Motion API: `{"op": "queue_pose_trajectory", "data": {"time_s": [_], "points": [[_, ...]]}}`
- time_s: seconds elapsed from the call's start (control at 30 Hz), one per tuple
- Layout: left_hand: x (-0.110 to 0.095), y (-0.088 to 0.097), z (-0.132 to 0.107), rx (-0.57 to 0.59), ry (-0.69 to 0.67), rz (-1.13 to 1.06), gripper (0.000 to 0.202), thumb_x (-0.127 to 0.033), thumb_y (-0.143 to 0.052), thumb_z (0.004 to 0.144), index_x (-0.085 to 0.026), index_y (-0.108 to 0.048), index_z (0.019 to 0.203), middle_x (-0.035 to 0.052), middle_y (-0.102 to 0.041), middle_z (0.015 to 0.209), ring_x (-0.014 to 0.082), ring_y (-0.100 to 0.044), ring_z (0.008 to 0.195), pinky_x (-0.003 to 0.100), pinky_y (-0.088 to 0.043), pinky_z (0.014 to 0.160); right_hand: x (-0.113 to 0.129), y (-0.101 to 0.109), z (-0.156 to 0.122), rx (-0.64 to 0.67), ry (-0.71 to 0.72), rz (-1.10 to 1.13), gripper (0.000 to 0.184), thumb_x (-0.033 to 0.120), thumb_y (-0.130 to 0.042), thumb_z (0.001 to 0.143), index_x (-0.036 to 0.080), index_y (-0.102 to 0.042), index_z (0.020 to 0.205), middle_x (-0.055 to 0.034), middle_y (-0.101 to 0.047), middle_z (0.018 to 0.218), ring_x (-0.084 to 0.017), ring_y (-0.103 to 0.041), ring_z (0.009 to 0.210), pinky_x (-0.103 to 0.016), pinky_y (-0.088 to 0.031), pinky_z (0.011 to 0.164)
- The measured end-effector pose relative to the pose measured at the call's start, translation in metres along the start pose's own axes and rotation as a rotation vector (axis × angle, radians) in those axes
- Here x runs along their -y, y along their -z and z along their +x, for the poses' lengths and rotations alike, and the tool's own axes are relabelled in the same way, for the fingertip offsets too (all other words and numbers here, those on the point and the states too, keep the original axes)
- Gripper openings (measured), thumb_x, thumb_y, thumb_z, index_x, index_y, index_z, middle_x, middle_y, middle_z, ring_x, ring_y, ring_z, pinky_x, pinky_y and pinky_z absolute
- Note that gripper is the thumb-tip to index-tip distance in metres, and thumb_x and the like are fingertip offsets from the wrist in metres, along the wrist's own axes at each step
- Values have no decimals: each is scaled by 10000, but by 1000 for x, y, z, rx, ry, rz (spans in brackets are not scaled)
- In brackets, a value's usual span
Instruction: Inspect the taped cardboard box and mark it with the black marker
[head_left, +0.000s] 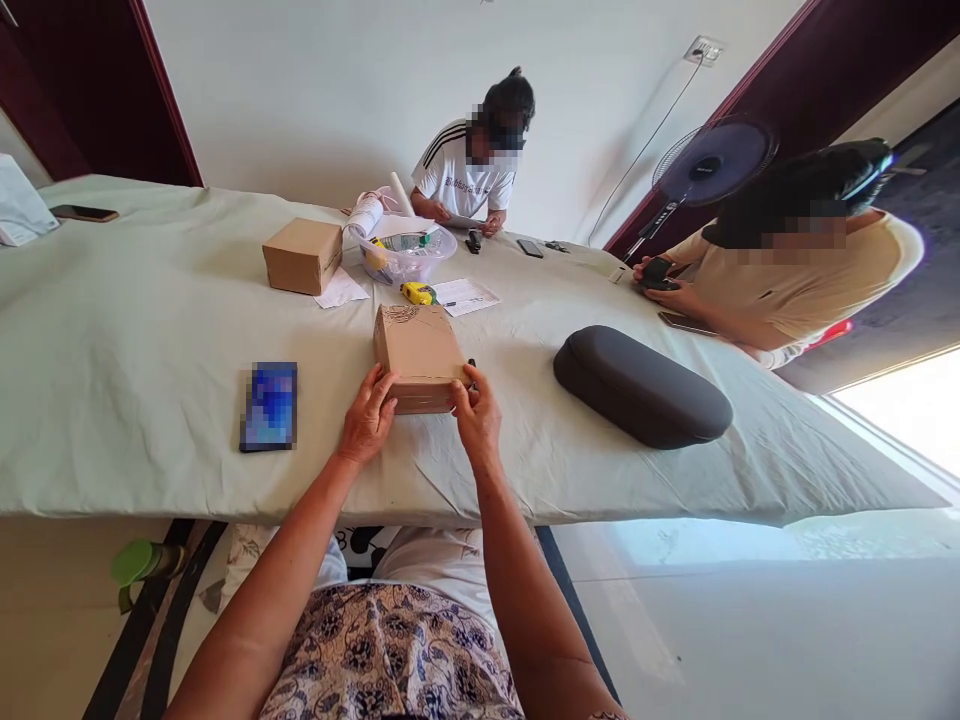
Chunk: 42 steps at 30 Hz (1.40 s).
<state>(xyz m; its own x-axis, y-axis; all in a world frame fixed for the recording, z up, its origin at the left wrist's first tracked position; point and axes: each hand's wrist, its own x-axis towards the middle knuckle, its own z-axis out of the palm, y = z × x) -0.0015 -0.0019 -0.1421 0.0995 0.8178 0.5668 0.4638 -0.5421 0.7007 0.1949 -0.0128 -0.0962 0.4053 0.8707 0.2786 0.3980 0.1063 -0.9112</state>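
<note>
A closed brown cardboard box [420, 345] rests on the cloth-covered table in front of me, with dark scribbled lines on the far part of its lid. My left hand [369, 415] grips its near left corner, thumb and fingers at the edge. At the near right corner, my right hand [477, 412] pinches the box between thumb and fingers. A small black object [472, 372] shows just behind the right fingers; its kind is mostly hidden. Beyond the box lie a yellow tape measure [418, 293] and a paper with a pen [465, 297].
A dark elongated case [641, 387] lies to the right, a phone with a blurred screen [270, 405] to the left. Farther back are another cardboard box [302, 256] and a clear plastic basin [409, 262] of items. Two people sit at the far side and right, near a fan [705, 165].
</note>
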Motion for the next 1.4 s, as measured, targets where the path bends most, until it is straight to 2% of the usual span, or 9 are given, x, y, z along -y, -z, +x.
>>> {"op": "queue_pose_trajectory", "data": {"time_s": [0.13, 0.27, 0.43, 0.63, 0.77, 0.93, 1.03, 1.2, 1.4], "points": [[-3, 2, 2, -89, 12, -38, 404, -442, -481, 1007, -244, -574, 1347, 149, -537, 1502, 255, -544, 1395, 453, -486, 1136, 3, 8, 10, -71, -63, -52, 509, 671, -651, 781, 202, -698, 972, 55, -558, 553, -159, -523, 564, -279, -389, 584], [1, 6, 2, -234, 90, -120, 395, -510, -540, 964, -219, -577, 1229, 146, -630, 1303, 248, -636, 1225, 395, -563, 995, 9, 5, 10, -1, -81, 64, 455, 660, -562, 826, 220, -595, 714, 44, -523, 577, -137, -472, 575, -274, -376, 584], [6, 11, 1, -281, 152, -134, 414, -531, -540, 955, -207, -541, 1212, 127, -663, 1186, 219, -685, 1052, 353, -575, 899, 9, -2, 4, -19, -9, 77, 416, 619, -575, 828, 222, -569, 707, 47, -479, 635, -134, -442, 627, -274, -382, 640], [6, 12, 1, -315, 181, -135, 460, -606, -513, 951, -212, -561, 1183, 95, -688, 1111, 185, -686, 904, 333, -567, 841, -1, -7, 5, -11, 8, 147, 422, 627, -610, 798, 210, -638, 852, -45, -662, 962, -195, -588, 921, -310, -474, 796], [0, 15, 1, -327, 168, -126, 477, -621, -472, 966, -216, -595, 1186, 113, -697, 1167, 216, -688, 1032, 369, -555, 938, -13, -13, -3, 81, -71, 162, 446, 626, -528, 838, 206, -638, 943, -30, -683, 899, -178, -616, 815, -293, -486, 723], [-7, 21, 1, -330, 140, -106, 531, -620, -388, 999, -207, -626, 1234, 143, -682, 1268, 251, -636, 1220, 422, -490, 1087, -22, -15, -19, 138, -90, 77, 441, 645, -574, 792, 210, -645, 767, -7, -651, 727, -179, -580, 721, -298, -447, 701], [-7, 23, 2, -330, 135, -123, 550, -631, -386, 996, -204, -612, 1258, 145, -672, 1284, 252, -625, 1234, 418, -486, 1093, -19, -14, -21, 169, -126, 58, 535, 712, -470, 837, 219, -633, 712, -15, -653, 683, -180, -596, 662, -305, -448, 667], [-6, 26, 5, -353, 133, -142, 506, -638, -380, 993, -211, -603, 1147, 123, -673, 1170, 235, -638, 1152, 404, -498, 1060, 0, -12, -9, 239, -342, 140, 693, 851, -420, 782, 208, -665, 868, -57, -697, 794, -185, -668, 666, -282, -483, 555], [-16, 28, -11, -384, 148, -167, 344, -515, -439, 999, -208, -573, 1074, 94, -633, 1080, 215, -636, 1059, 381, -518, 1001, 10, 1, -17, 348, -300, 225, 621, 772, -536, 809, 216, -710, 1022, -87, -737, 1071, -228, -708, 912, -287, -573, 634]]}}
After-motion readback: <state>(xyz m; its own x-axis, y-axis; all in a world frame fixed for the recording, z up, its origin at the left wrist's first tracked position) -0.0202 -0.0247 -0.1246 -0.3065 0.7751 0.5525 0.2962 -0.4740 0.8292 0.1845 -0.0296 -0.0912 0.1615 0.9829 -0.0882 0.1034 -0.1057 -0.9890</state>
